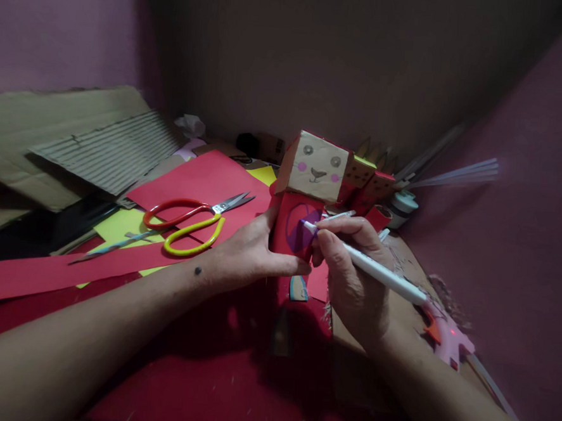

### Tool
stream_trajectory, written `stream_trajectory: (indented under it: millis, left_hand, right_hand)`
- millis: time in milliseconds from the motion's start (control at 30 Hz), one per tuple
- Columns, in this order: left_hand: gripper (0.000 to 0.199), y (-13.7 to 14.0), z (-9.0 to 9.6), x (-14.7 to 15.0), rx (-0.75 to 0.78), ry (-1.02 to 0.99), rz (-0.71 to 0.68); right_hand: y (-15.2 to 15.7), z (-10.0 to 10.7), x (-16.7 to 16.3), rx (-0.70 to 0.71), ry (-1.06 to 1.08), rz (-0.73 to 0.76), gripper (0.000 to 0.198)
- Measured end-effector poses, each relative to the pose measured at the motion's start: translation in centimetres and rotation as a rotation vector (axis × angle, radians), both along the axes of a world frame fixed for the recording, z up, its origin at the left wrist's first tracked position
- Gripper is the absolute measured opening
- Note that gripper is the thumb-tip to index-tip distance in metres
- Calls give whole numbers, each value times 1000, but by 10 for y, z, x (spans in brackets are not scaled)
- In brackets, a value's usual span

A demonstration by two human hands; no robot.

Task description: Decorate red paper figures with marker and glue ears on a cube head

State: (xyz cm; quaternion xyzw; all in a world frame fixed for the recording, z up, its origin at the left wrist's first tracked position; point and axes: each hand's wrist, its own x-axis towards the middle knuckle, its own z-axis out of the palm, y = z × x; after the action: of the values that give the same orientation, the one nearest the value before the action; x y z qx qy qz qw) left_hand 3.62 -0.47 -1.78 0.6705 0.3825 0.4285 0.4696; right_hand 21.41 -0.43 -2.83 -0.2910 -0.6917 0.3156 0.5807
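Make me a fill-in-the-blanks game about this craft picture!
1. The cardboard figure has a body wrapped in ____ paper.
2. The right hand holds a white ____ against the purple circle.
3. The scissors have one red handle and one ____ handle.

Missing words: red; pen; yellow.

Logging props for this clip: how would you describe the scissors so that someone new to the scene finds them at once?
Start at the large red paper sheet spread left of the cardboard figure that the left hand steadies. The scissors lie across that sheet's lower edge, blades pointing right toward the figure. Their mismatched handles, one red loop and one yellow, set them apart from the flat paper around them.
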Motion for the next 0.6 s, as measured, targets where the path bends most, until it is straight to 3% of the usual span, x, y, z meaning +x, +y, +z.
stream_trajectory:
  millis: [100, 600]
  left_hand:
    - [35, -1, 2, 1, 13, 16, -9]
    - [58, 1, -2, -1, -30, 17, 26]
  right_hand:
    - [3, -1, 0, -18, 26, -15, 8]
    - [7, -2, -1, -20, 83, -5, 8]
